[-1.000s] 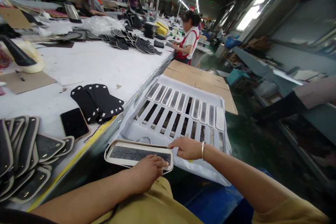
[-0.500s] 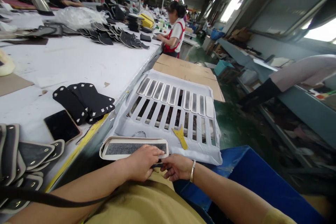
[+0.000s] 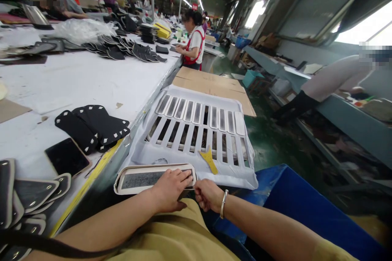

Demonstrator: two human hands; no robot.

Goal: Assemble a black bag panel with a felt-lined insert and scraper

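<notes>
A long oblong panel (image 3: 141,179) with a cream border and a grey felt-like middle lies crosswise in front of me, its rounded left end raised into a curved rim. My left hand (image 3: 171,187) bears down on its right half, fingers on the felt and thumb at the near edge. At the panel's right end my right hand (image 3: 208,195) is closed, thumb and forefinger pinched at the border; what lies inside the curled fingers is hidden. Just beyond is a white cloth-covered rack (image 3: 180,153) with slots, a row of similar small strips (image 3: 188,111) and a yellow forked tool (image 3: 208,160).
Left, the white table (image 3: 92,77) bears black pieces (image 3: 92,124), a phone (image 3: 66,157) and grey pieces with eyelets (image 3: 32,191). Cardboard (image 3: 211,83) lies behind the rack. A blue bin (image 3: 294,208) stands at right. Co-workers (image 3: 194,45) work farther off.
My right hand's fingers have curled closer together and shifted slightly right at the panel's end. The left hand still presses the panel. The whole view has turned a little to the right.
</notes>
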